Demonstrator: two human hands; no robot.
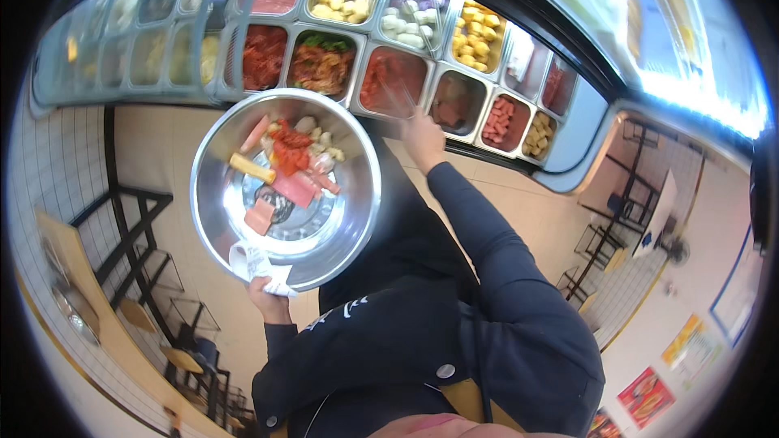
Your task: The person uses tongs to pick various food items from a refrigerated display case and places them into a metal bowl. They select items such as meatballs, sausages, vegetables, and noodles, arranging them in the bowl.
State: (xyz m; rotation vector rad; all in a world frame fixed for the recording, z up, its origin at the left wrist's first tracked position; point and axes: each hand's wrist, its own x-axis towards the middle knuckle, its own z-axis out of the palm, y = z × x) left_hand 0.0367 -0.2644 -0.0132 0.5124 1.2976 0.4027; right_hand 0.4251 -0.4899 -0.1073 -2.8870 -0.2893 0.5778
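My left hand [269, 299] grips the lower rim of a large stainless steel bowl [359, 219], with a curled paper slip [258, 267] pinched against that rim. In the bowl lie pink slices of what looks like luncheon meat [293, 188], a yellow stick-shaped piece [252, 167], red saucy food [291, 149] and small pale pieces. Right of the bowl, my right hand [424, 137] is closed on thin metal tongs [398, 97], blurred, whose tips reach into a metal pan of red marinated food [389, 76].
A refrigerated counter with two rows of metal pans spans the top, including kimchi-like vegetables [321, 64], yellow balls [475, 36] and pink sausage pieces [499, 118]. Its raised glass lid [675, 24] curves above at right. Tables and stools stand beyond both sides.
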